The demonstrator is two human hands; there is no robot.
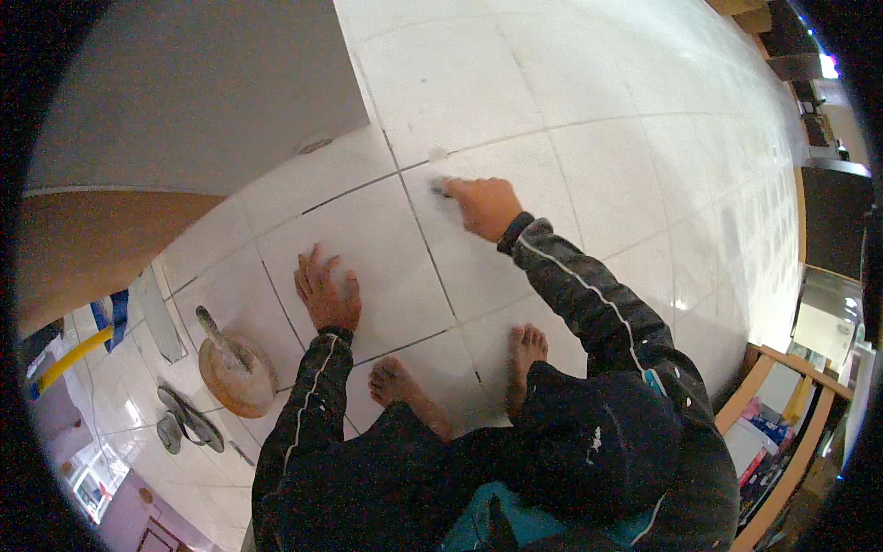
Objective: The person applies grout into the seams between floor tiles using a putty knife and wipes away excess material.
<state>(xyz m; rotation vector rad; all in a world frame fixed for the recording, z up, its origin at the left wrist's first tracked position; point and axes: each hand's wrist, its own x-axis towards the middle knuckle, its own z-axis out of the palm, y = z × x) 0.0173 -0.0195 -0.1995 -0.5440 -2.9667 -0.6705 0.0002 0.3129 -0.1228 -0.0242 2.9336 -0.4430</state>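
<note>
Floor point(386, 248) was pale tile, some joints dark, others light. Right hand point(489, 208) was closed on a small grey thing point(440, 187), too blurred to identify, at the tile just right of a dark joint crossing; pale smear point(438, 155) sat near it on the joint. Left hand point(326, 296) was open, fingers spread, palm down, contact with the tile hard to tell. Tan bowl point(219, 391) stood to its left, stick-like tool point(208, 320) leaning inside. Dark sandals point(210, 435) lay past the bowl. Bare feet point(401, 385) straddled a joint.
</note>
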